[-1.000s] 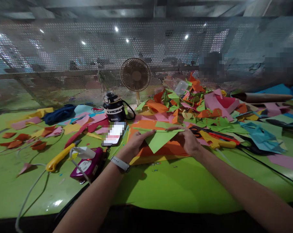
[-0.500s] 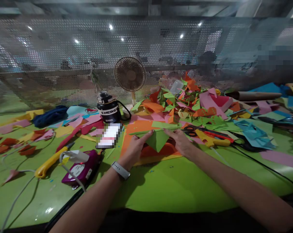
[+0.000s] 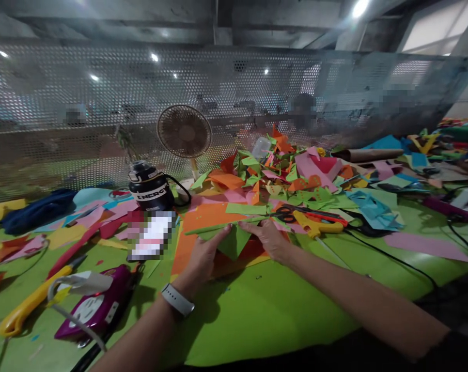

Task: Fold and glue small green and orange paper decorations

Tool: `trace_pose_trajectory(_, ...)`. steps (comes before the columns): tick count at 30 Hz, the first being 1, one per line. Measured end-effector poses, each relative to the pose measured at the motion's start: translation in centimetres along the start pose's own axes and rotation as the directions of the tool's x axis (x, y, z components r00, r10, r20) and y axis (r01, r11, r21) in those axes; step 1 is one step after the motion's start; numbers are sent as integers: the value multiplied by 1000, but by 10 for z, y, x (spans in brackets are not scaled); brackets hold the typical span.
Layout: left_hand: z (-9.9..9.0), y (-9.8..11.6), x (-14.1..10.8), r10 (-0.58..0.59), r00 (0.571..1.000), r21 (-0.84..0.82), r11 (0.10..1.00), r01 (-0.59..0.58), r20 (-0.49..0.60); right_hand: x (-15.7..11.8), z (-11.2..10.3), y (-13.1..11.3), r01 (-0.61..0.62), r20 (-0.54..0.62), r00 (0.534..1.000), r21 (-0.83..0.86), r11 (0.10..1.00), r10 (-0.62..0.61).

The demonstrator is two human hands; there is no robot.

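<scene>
A piece of green paper (image 3: 235,243), folded along its top edge with a pointed flap hanging down, is held between my two hands. My left hand (image 3: 203,254), with a grey band on the wrist, pinches the fold from the left with the thumb on top. From the other side my right hand (image 3: 271,242) grips the same fold, its thumb close to the left one. Fingers behind the paper are hidden. Below lie orange sheets (image 3: 193,223), and a light green strip (image 3: 246,208) rests just beyond the fold.
Scissors (image 3: 285,213) and a yellow glue gun (image 3: 317,224) lie right of my hands. Behind is a heap of paper cut-outs (image 3: 253,170). Leftward are a phone (image 3: 154,235), a black bottle (image 3: 151,188), a purple power strip (image 3: 94,305) and a yellow-handled tool (image 3: 36,299). A fan (image 3: 184,132) stands behind.
My view has swung to the right and tilted up a little, so the table's contents sit further left in the picture. Both hands keep their hold on the green paper.
</scene>
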State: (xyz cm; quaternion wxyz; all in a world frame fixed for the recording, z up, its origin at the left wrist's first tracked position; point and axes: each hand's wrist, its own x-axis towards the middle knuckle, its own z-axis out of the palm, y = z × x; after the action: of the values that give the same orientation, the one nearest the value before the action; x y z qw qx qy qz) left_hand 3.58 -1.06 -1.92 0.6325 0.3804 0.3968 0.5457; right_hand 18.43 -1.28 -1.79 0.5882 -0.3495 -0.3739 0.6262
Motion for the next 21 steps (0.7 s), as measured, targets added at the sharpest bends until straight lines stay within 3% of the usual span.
trace_pose_trajectory(7, -1, 0, 2, -40, 999, -36, 999, 40, -8, 1, -2, 0, 4, 14, 1000, -9, 1000, -4)
trace_pose_trajectory(13, 1, 4, 1, -138, 986, -41, 990, 134, -93, 2, -3, 0, 10, -16, 1000, 2, 1000, -10)
trace_pose_trajectory(21, 2, 11, 0, -122, 983, -92, 990, 110, -137, 7, -11, 3, 48, -14, 999, -16, 999, -48)
